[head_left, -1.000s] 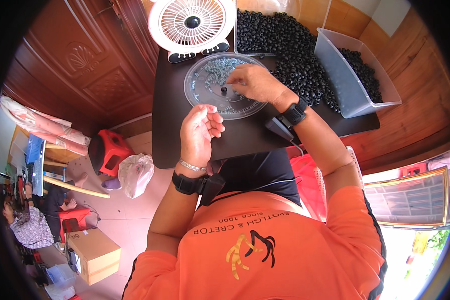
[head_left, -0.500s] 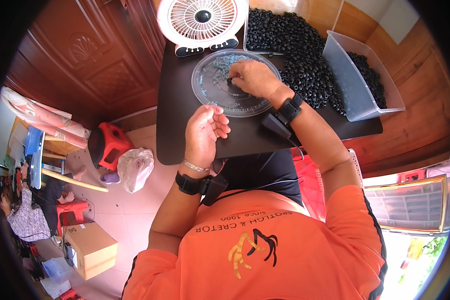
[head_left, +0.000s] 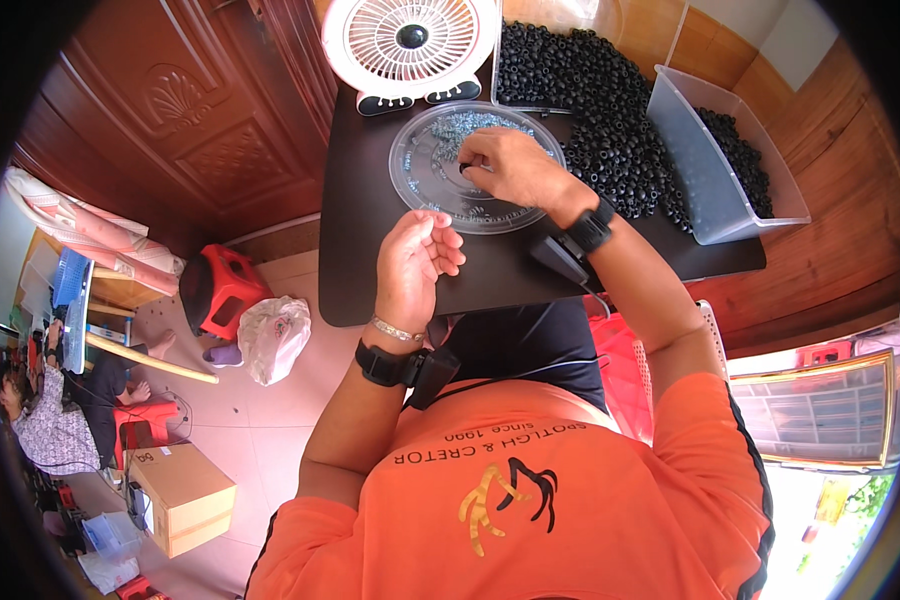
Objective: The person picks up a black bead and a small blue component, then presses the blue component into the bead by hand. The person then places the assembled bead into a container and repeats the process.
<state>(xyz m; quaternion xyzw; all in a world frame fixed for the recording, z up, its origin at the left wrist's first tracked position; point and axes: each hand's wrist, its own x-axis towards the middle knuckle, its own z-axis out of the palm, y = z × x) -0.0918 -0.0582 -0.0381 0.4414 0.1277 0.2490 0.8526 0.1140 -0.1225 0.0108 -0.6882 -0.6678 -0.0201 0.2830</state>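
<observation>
My right hand point(head_left: 515, 167) is over a round clear plastic tray point(head_left: 406, 205), its thumb and fingers pinched on a small black ring-shaped piece point(head_left: 465, 168). Small bluish clear bits point(head_left: 450, 128) lie scattered in the tray, thickest toward its far side. Just off the tray's near edge, my left hand point(head_left: 420, 255) is raised with its palm turned up and its fingers curled toward the thumb. Whatever those fingers may hold is too small or hidden to make out.
A pile of black ring pieces point(head_left: 620, 150) covers the dark table's point(head_left: 355, 260) far right, beside a clear bin point(head_left: 695, 165) holding more. Behind the tray stands a white fan point(head_left: 410, 50). To the left, a red stool point(head_left: 232, 290), a cardboard box point(head_left: 182, 497) and another person point(head_left: 60, 425).
My right hand has drawn slightly back and to the right over the tray, still pinching the black piece. My left hand keeps nearly the same pose.
</observation>
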